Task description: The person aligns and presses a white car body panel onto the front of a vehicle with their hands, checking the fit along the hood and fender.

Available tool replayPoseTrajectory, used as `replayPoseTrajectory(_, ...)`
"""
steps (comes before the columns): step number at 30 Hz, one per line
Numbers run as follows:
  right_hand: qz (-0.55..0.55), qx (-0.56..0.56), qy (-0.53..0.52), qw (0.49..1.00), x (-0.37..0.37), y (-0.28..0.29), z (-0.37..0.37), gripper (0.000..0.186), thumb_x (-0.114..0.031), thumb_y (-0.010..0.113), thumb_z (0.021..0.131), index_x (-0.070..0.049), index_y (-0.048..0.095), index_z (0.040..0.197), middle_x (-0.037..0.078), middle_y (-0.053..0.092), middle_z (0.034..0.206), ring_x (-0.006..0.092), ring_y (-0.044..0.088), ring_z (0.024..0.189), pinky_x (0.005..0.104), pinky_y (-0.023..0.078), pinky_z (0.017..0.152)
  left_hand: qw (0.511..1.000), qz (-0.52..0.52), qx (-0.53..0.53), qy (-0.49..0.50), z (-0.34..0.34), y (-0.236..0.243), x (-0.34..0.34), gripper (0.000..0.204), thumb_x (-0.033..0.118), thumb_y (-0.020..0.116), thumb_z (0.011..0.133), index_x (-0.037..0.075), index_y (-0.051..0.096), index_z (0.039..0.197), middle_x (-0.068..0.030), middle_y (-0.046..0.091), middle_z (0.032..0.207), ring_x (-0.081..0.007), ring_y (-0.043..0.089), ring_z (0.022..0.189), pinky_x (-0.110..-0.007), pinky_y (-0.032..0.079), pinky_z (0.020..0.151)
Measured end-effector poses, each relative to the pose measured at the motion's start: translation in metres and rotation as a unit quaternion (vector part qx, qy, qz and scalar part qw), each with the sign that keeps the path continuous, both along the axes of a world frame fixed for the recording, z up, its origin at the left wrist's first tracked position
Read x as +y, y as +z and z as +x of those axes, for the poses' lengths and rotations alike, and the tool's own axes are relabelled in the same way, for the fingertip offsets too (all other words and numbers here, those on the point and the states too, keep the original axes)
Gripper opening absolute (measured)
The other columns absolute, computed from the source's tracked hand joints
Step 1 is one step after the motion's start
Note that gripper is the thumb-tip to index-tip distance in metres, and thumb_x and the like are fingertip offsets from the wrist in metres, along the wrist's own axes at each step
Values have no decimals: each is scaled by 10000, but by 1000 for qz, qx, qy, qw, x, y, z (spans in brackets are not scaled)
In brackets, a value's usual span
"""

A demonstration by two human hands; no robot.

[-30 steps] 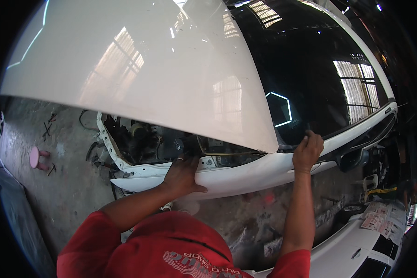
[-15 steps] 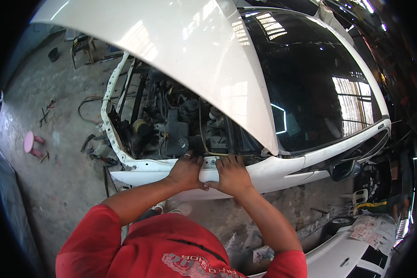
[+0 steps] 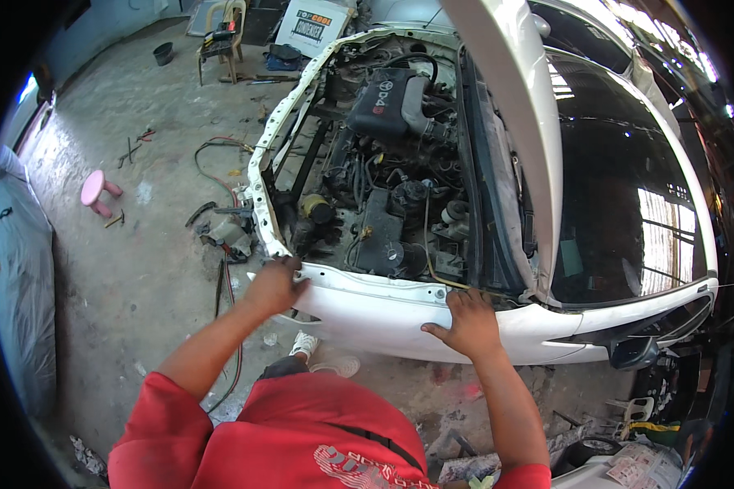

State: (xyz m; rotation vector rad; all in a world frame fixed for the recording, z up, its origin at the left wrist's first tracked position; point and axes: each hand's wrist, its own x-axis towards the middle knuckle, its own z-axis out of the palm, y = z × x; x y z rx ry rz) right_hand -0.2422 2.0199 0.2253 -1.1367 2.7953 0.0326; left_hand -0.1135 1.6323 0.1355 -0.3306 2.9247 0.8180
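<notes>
- White sheet-metal car fender, long and curved, lay under both hands along the near side of the open engine bay.
- Left hand gripped the front end of that fender, fingers curled over its top lip beside the bare white front frame.
- Right hand rested flat and spread on the fender top, farther back toward the windscreen, holding nothing.
- Had sat side by side at mid-fender half a second before; now spread well apart, the left gone forward, the right gone back.
- A second before, had been wider yet, the right hand up by the edge of the glossy white bonnet panel.
- That bonnet, earlier hanging low over the bay, now stood raised beyond the right hand, edge-on to the camera.
- Laid open the whole bay: black engine cover, hoses, and yellow-capped reservoir just beyond the left hand.
- Judged from the wide stance: bracing on the fender, leaning over to look into the bay.
- Dark tinted windscreen stretched off to the right of the right hand, mirroring bright windows.
- Below the hands, stained grey concrete floor, strewn with cables and scraps to the left.
- Far left of the left hand, small pink plastic stool tipped on its side; beyond it a pale plastic chair laden with tools.
</notes>
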Motion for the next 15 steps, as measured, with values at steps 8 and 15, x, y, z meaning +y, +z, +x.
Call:
replayPoseTrajectory(8, -39, 52, 41, 997, -1, -7, -4, 736, -661, 815, 735, -4, 677, 1038, 149, 718, 993, 345, 633, 1074, 502, 476, 962, 961, -76, -223, -145, -51, -21, -41, 432, 370, 581, 972, -9, 737, 1109, -250, 748, 1128, -413, 715, 1093, -506, 560, 942)
replayPoseTrajectory(15, -49, 47, 27, 997, 1, -4, 0, 732, -639, 838, 717, -4, 686, 1048, 139, 708, 984, 341, 627, 1071, 491, 469, 965, 959, -113, -229, -120, -49, -16, -23, 392, 323, 568, 941, 4, 786, 1006, -252, 760, 1097, -417, 728, 1075, -504, 574, 939)
